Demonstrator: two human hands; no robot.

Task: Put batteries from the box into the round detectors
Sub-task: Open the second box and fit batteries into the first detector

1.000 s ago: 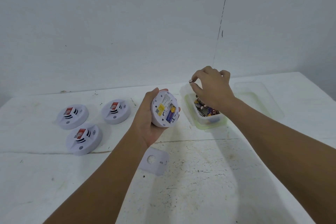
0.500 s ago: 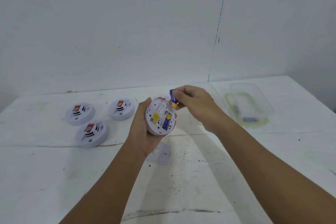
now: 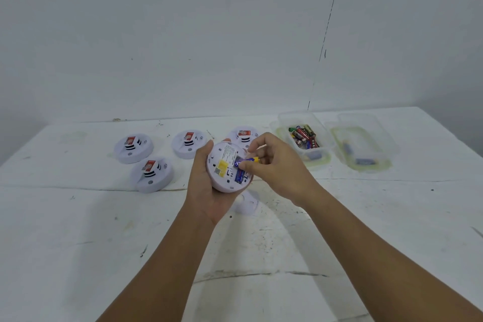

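since half a second ago the right hand (image 3: 271,167) has brought its battery (image 3: 247,161) down from above the rim onto the back of the round detector (image 3: 226,168), and a second earlier that hand was over the box; the view has also swung so that the box and a fourth detector now show. the left hand (image 3: 206,191) cups the detector from the left and below, palm under its edge, thumb up along the far rim, so the white back faces up with its printed label and yellow sticker in view. the right hand is closed to a pinch, thumb and forefinger on the blue and gold battery, which lies tilted across the open compartment, touching or just over another blue battery (image 3: 239,174) already lying in it; whether it is seated i cannot tell. on the white table (image 3: 78,243) three detectors lie face up to the left: one far left (image 3: 133,148), one nearer (image 3: 151,174), one behind the left thumb (image 3: 188,144). a fourth detector (image 3: 244,134) shows behind the held one, partly hidden. a small white cover plate (image 3: 247,205) lies on the table just below the hands. to the right the clear box (image 3: 303,138) holds a heap of mixed batteries (image 3: 304,136), and just beside it on the right sits a second clear container (image 3: 366,144) with something small and blue in it, too blurred to name.
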